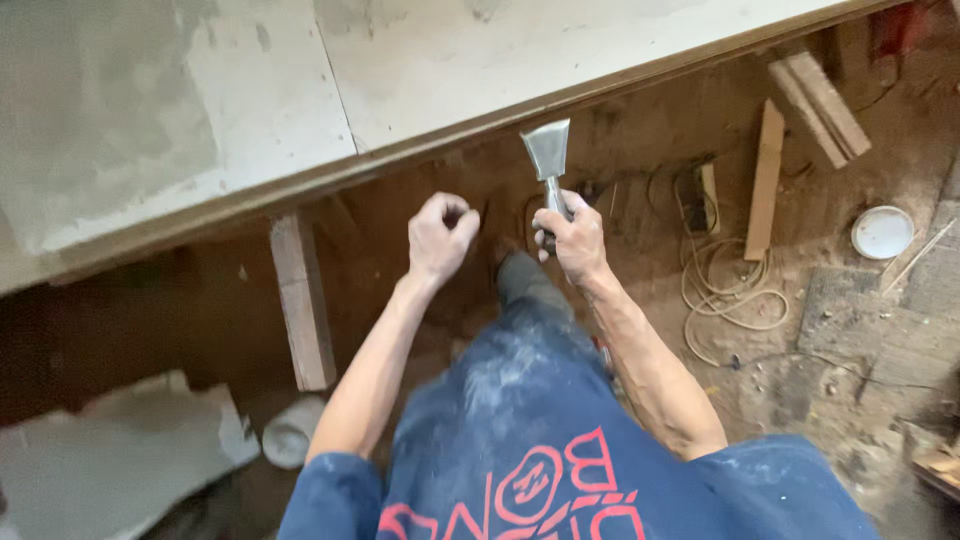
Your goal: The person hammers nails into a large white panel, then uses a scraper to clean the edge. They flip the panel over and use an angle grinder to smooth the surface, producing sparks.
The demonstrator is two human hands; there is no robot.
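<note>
One stiff, light metal putty knife (548, 160), likely best held by its handle, sits blade-up in the right hand's (572, 238) closed grip below the plastered surface (200, 100) edge, while the left hand (440, 235) is fisted, empty.

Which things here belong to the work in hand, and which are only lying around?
In use:
right hand gripping the putty knife
left hand, closed, seemingly empty
plastered board

Lying about:
coiled cord
white lid
wood offcuts
</note>
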